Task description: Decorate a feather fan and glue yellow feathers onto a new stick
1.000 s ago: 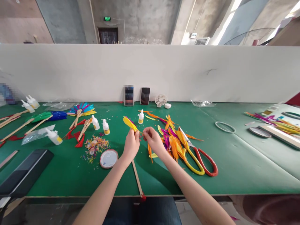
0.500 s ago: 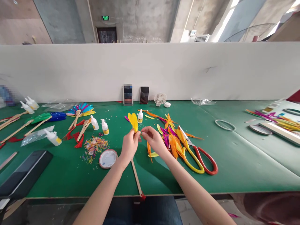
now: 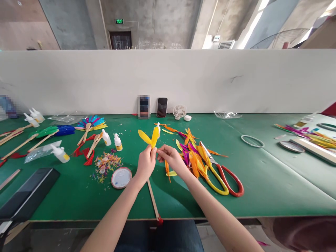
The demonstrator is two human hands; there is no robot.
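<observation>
My left hand (image 3: 146,163) pinches the base of two yellow feathers (image 3: 149,138), which spread upward in a V. My right hand (image 3: 170,156) is close beside it, thumb and fingers closed together near the feathers' base; whatever they hold is hidden. Beneath my hands a flat wooden stick (image 3: 153,198) with a red end lies toward the table's front edge. A small white glue bottle (image 3: 158,128) stands just behind the feathers. Right of my hands is a pile of orange, yellow and purple feathers (image 3: 193,154), with scissors (image 3: 225,178) with red and yellow handles against it.
On the left are glue bottles (image 3: 118,142), colourful clippings (image 3: 107,163), a round lid (image 3: 121,177), finished-looking feather fans (image 3: 90,126) and a dark box (image 3: 28,194). A phone (image 3: 162,107) and a small fan (image 3: 180,111) stand against the white partition (image 3: 168,77).
The yellow feathers, bunched together before, now fan apart into a V, one leaning left and one right. My hands stay in nearly the same place.
</observation>
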